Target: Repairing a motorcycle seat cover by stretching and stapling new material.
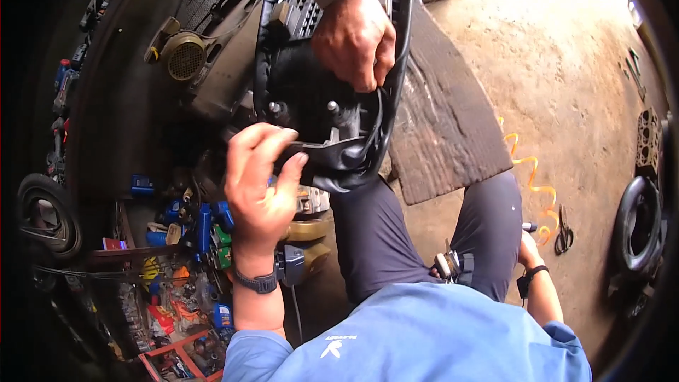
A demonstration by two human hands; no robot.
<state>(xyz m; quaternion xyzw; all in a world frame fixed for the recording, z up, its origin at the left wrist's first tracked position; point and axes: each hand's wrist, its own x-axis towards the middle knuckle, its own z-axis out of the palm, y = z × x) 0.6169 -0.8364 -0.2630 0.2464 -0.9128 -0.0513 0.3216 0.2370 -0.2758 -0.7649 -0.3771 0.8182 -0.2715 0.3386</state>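
An upturned black seat (311,74), apparently from a motorcycle, lies before me with its underside and metal studs showing. Its black cover (346,159) folds over the near rim. My left hand (262,184) is beside that near edge, thumb and fingers apart, with nothing visibly gripped. Low by my right thigh, my right hand (529,251) is closed round a dark tool (529,226); only its cylindrical end shows. From the top, another person's hand (357,39) pinches the cover at the seat's right inner side.
A worn brown board (445,113) lies right of the seat. An orange coiled hose (541,187) and black scissors (564,232) lie on the floor near my right hand. Left are a motor (187,55) and cluttered bottles and parts. A black tyre (636,223) is far right.
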